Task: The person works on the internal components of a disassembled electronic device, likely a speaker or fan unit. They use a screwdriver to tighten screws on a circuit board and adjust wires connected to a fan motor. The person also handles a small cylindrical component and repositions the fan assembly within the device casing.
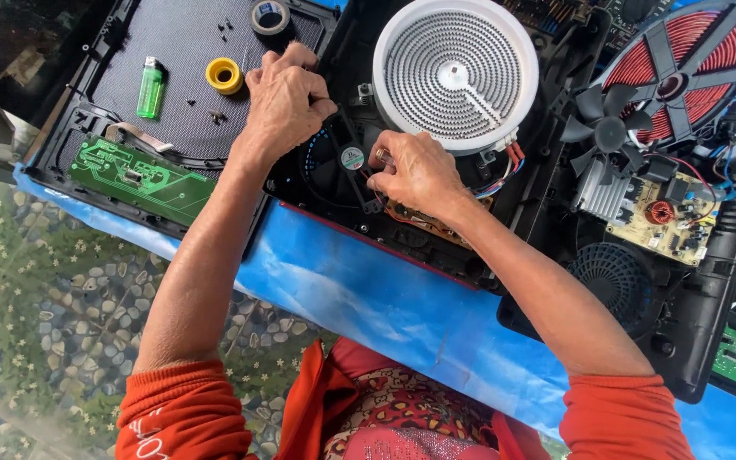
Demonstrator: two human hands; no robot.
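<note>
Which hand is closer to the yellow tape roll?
Left. The left hand sits just right of the yellow tape roll; the right hand is farther away, by the small fan.

The scene is bright, with soft daylight that seems to come from above. Shadows are weak and short: a faint one lies under the left hand point(285, 102) and another under the right hand point(415, 173), both on the black housing point(334, 183). The white round heater point(456, 72) is very light but keeps its fine rings, so it is not burnt out. The blue table cover point(385, 298) shows a mild sheen near its front edge. Colours are strong. The middle is sharp; the orange sleeves point(182, 413) at the bottom are softer. Lines bend a little toward the corners, as a wide lens does.
</note>
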